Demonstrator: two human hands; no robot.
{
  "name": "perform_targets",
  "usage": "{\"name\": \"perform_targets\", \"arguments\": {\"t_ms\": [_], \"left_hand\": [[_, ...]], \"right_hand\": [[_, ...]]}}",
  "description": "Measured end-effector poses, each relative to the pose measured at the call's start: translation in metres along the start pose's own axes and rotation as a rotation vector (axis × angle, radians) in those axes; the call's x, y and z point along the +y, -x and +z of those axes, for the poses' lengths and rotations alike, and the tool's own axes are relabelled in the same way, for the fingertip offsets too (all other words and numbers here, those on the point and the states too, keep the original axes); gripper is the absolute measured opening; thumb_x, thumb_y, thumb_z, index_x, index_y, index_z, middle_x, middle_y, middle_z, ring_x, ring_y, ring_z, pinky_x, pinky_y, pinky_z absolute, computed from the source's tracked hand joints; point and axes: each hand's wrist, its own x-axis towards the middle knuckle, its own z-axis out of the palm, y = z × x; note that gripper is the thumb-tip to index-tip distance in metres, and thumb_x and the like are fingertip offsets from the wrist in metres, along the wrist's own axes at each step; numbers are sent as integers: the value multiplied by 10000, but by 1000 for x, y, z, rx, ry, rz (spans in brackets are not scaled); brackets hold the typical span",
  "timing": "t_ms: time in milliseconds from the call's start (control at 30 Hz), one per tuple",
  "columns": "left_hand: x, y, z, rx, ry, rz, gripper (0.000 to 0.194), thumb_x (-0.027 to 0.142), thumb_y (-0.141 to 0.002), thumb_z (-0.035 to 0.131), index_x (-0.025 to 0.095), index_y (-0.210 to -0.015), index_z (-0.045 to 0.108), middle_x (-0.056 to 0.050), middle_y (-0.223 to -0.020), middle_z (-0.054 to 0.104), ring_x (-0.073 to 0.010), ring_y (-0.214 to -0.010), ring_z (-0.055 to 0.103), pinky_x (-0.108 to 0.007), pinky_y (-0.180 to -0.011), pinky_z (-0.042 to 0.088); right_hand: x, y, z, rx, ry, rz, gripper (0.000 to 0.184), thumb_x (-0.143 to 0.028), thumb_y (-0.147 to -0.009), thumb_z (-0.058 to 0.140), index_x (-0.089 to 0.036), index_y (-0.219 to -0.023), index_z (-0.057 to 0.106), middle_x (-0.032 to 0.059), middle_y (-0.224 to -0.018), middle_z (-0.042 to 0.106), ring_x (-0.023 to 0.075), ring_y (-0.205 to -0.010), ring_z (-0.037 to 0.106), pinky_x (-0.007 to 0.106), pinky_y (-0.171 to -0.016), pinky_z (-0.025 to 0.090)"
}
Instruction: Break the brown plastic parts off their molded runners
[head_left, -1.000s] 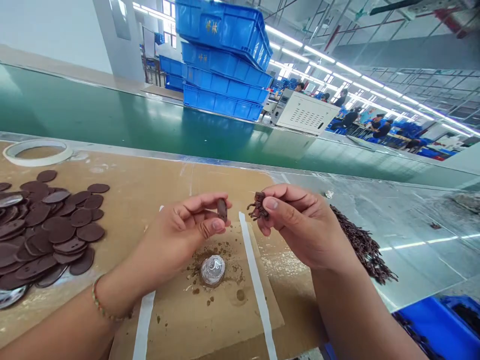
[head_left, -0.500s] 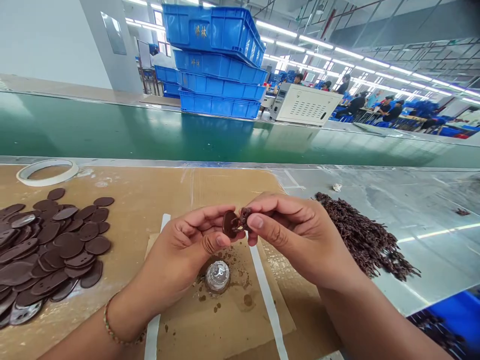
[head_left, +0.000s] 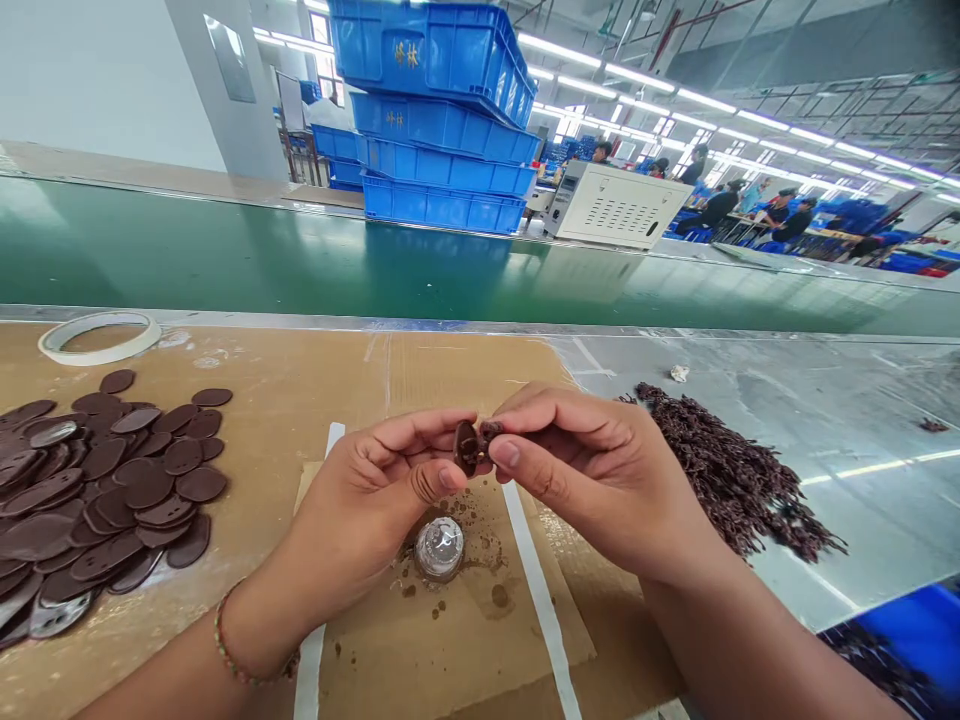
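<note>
Head view, from my remote station: my left hand point(head_left: 367, 490) is curled nearly shut, pinching a brown oval disc point(head_left: 466, 448) against the dark fringed piece point(head_left: 491, 430) held in my right hand point(head_left: 592, 480). Below the hands, a clear round piece point(head_left: 439, 548) sits on cardboard point(head_left: 457, 630). Right of my right hand, a blue bin point(head_left: 919, 630) holds dark strands point(head_left: 870, 660). Stacked blue crates point(head_left: 442, 130) stand well ahead, their contents hidden.

held oval disc point(head_left: 466, 448): dark brown | fringed piece point(head_left: 491, 430): dark brown | stacked crates point(head_left: 442, 60): bright blue, ribbed | conveyor belt point(head_left: 225, 265): glossy green | cardboard sheet point(head_left: 480, 640): tan, brown-spotted | tape strip point(head_left: 541, 610): white
</note>
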Motion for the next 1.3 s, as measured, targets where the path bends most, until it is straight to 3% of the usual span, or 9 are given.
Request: {"name": "perform_targets", "arguments": {"t_ms": [233,600,833,1033,1300], "left_hand": [[-4,0,-1,31,3,11,211,298,-811,785,333,-1019,779,27,-890,785,-70,-852,712,-105,-816,552],[-1,-1,1,-39,69,43,168,244,-855,737,320,-995,790,18,-954,796,-68,-804,719,-117,-800,568],[-1,-3,0,69,195,3,130,120,-764,802,249,-756,790,41,-660,758,-48,-655,709,-67,-683,551],[-2,-3,-2,104,195,15,131,144,-712,847,256,-730,782,39,-610,740,-73,-648,719,-94,-669,568],[-3,-3,0,92,181,55,131,141,-719,836,262,-733,789,26,-573,722,-98,-573,699,-139,-599,569]], "right_hand": [[0,0,4,6,35,-18,89,-163,-884,706,-178,-796,699,-9,-731,660,97,-696,607,229,-649,510],[1,-3,9,1,-206,70,78,-163,-823,788,-182,-764,740,-29,-688,631,66,-630,627,173,-615,543],[3,0,14,-19,-254,209,183,-282,-795,830,-194,-704,698,-39,-620,596,94,-570,599,206,-508,414],[4,2,17,-26,-281,275,248,-379,-785,835,-198,-710,682,-21,-652,634,114,-599,608,241,-550,433],[5,3,19,-20,-277,261,251,-402,-801,818,-201,-724,689,-14,-688,652,117,-614,619,261,-575,463]]}}
